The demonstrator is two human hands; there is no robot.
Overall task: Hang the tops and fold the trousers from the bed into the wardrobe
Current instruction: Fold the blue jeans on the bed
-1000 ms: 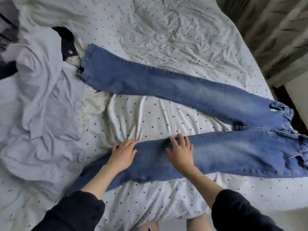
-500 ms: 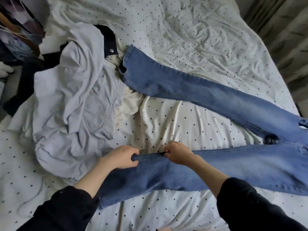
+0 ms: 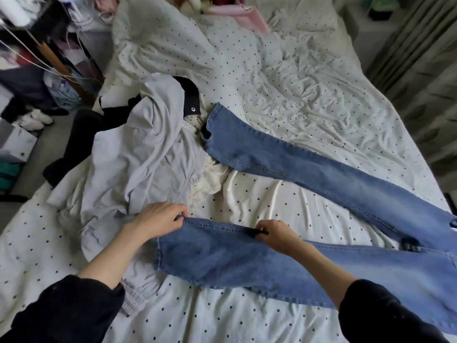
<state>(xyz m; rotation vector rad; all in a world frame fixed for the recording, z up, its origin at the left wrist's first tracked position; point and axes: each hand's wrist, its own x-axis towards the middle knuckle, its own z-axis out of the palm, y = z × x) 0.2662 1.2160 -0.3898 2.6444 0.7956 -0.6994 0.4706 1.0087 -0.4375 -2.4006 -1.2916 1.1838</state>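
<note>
Blue jeans (image 3: 309,169) lie spread on the dotted bed sheet (image 3: 284,95), their two legs splayed apart toward the left. My left hand (image 3: 158,219) pinches the upper edge of the near leg close to its hem. My right hand (image 3: 277,235) pinches the same edge a little further along, and the denim between them is lifted off the sheet. A pale grey top (image 3: 138,149) with a black collar lies crumpled to the left, partly under the near leg. A cream lace garment (image 3: 212,179) shows beneath the top.
A black garment (image 3: 79,142) hangs over the bed's left edge. Cluttered shelves and shoes (image 3: 34,117) stand on the floor at left. A pink item (image 3: 249,16) lies at the bed's far end. Patterned curtains (image 3: 425,82) run along the right.
Both hands went from lying flat on the near jeans leg to pinching its upper edge and lifting it. The view has swung left and up, showing more of the bed.
</note>
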